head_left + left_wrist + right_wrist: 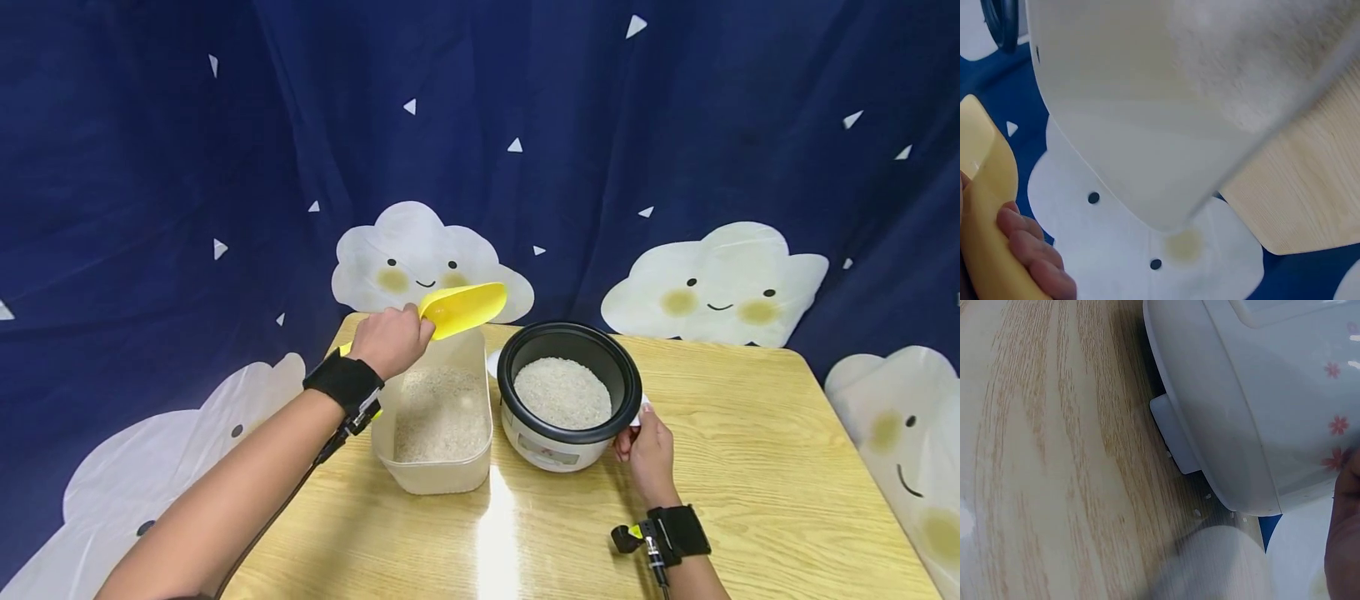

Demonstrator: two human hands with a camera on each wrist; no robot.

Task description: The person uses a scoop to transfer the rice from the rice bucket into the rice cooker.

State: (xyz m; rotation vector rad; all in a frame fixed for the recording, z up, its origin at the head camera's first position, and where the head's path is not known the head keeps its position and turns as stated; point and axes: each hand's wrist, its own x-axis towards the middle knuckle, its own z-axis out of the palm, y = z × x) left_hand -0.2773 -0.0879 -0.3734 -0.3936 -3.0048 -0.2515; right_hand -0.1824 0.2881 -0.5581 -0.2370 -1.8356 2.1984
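Note:
My left hand grips a yellow scoop by its handle, above the far part of a whitish plastic bin. The scoop's visible inside shows bare yellow, and its mouth points right. Rice covers the bin's bottom. Just right of the bin stands a white rice cooker, lid off, with rice in its dark pot. My right hand holds the cooker at its white side handle; the exact finger hold is partly hidden. Red flowers decorate the cooker in the right wrist view.
Both containers stand on a light wooden table. A few loose grains lie beside the cooker's base. A navy curtain with white clouds hangs behind the table's far edge. A cable runs along the left forearm.

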